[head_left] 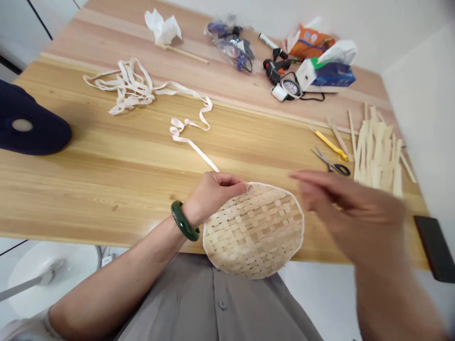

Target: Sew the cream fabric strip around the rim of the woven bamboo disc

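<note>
My left hand (216, 193) grips the rim of a round woven bamboo disc (254, 232), which is edged with pale binding and tilted up off the table's front edge. A cream cotton tape (194, 139) runs from near that hand across the table to a tangled heap (128, 87). My right hand (350, 213) is blurred by motion above the table, holding nothing, with its fingers extended. Nearest to it lie black-handled scissors (332, 163), a yellow-handled tool (330, 146) and a bundle of flat bamboo strips (377, 151).
A pine table (106, 189) carries a dark blue cap (28, 123) at left and a black phone (435, 248) at its right edge. Crumpled tissue, a plastic bag, a glue gun, a tape measure and a tissue box lie at the back.
</note>
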{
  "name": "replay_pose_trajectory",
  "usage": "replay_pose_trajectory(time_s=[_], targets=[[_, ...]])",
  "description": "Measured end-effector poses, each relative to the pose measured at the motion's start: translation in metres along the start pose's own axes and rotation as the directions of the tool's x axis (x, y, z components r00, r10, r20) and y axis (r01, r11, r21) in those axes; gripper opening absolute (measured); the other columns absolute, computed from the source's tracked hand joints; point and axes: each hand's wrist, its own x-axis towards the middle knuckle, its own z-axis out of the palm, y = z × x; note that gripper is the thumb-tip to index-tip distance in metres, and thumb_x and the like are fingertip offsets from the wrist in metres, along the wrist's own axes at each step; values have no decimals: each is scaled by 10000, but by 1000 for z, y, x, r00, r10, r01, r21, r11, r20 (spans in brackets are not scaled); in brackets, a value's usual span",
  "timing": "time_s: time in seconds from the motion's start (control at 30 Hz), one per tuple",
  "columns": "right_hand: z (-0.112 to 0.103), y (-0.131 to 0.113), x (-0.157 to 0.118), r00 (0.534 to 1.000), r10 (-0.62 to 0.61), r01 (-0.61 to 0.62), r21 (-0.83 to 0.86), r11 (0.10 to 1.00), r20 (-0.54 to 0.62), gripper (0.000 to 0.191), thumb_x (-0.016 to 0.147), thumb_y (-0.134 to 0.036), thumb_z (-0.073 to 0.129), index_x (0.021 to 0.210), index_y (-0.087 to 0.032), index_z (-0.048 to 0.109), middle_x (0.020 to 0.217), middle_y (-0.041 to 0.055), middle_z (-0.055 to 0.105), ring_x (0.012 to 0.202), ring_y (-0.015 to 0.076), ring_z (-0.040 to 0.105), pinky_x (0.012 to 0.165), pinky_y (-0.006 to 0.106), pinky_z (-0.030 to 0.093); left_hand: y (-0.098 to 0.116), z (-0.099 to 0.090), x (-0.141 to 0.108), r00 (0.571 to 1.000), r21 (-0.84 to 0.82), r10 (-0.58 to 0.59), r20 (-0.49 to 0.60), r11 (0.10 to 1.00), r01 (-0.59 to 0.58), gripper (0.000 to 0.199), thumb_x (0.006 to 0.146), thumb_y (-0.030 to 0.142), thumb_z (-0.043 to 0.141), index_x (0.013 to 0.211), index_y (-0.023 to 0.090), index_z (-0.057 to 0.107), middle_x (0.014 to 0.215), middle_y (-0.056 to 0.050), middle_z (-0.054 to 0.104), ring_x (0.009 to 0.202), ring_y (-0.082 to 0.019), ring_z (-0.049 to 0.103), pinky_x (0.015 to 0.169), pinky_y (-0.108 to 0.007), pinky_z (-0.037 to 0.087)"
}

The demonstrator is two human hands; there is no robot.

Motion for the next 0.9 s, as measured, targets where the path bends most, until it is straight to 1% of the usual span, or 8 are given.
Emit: replay_pose_trajectory(time_s=[0.07,0.13,0.23,0.3,0.4,0.53,0.73,0.9], targets=[[17,2,7,999,-17,16,3,1000,50,186,924,-191,581,1027,-253,723,966,-23,764,831,124,712,719,214,531,1,-1,-1,1000,-17,-16,-7,1000,16,192,719,327,760,708,138,732,637,-4,664,544,-91,545,497,-203,407],[32,3,10,995,8,-3,-46,999,96,182,924,-192,561,1028,-223,707,937,-9,769,783,136,717,680,234,514,1,-1,-2,1000,-47,-29,-7,998,29,206,714,344,765,720,140,739,644,-6,675,551,-98,561,518,-211,422],[44,2,9,992,43,-26,-145,989,114,135,923,-235,558,959,-199,683,781,-11,753,603,138,677,552,251,446,1,-2,-1,1000,-57,-22,-8,998,21,218,708,356,770,731,141,749,648,-9,684,553,-105,569,530,-220,425],[45,2,6,994,10,11,-190,982,112,135,929,-243,553,922,-205,682,742,-14,744,573,137,658,532,254,410,1,-2,-1,1000,-43,-3,-9,999,2,211,709,349,769,735,140,756,662,-13,690,562,-108,572,530,-221,421],[44,2,4,992,-72,94,-231,968,102,164,942,-226,538,917,-216,699,819,3,761,647,146,676,559,262,394,2,-2,-1,1000,-38,18,-8,999,-18,197,717,337,765,730,141,757,670,-11,689,573,-108,568,529,-219,419],[45,2,4,988,-92,118,-221,968,126,191,958,-218,520,947,-228,710,875,4,762,708,150,687,585,272,395,1,0,-2,999,-27,33,-22,999,-33,182,727,325,758,702,146,744,641,6,669,559,-98,545,523,-213,407],[43,-2,5,981,-127,164,-270,949,148,193,924,-156,523,908,-203,710,752,5,727,601,135,631,532,281,321,0,2,-4,988,98,143,-62,986,-136,182,746,321,737,698,146,744,659,9,677,588,-99,542,537,-208,395],[38,-9,10,971,-142,207,-376,903,194,228,894,-158,501,729,-201,652,572,-6,623,471,129,525,477,284,231,4,7,-10,964,254,246,-103,943,-213,181,776,301,700,689,146,735,672,6,688,617,-115,555,577,-219,405]])
